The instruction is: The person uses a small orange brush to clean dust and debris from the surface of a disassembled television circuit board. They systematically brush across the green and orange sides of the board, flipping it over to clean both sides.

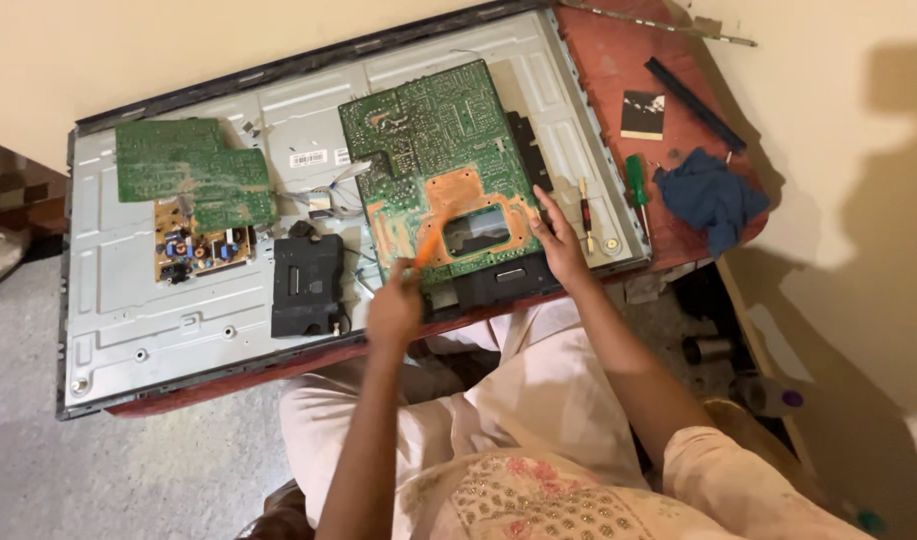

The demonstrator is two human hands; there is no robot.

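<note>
Circuit board [438,150], green, lies loose on the TV back panel [128,290], centre-right. Left hand [393,310] closed on an orange tool [427,247], tip at board's lower edge; right hand [558,245] flat, fingers spread, pinning board. Risk: tool slips w/ prying, scratches traces or jabs right hand.

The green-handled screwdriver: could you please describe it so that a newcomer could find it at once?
Start at the red table under the opened television panel. On its bare right strip, beside the blue cloth, lies the green-handled screwdriver. The neighbouring tool on the panel has a dark handle.

Red table [618,60] bears opened television panel [128,300], blue cloth [713,195], screwdrivers [636,185].
</note>
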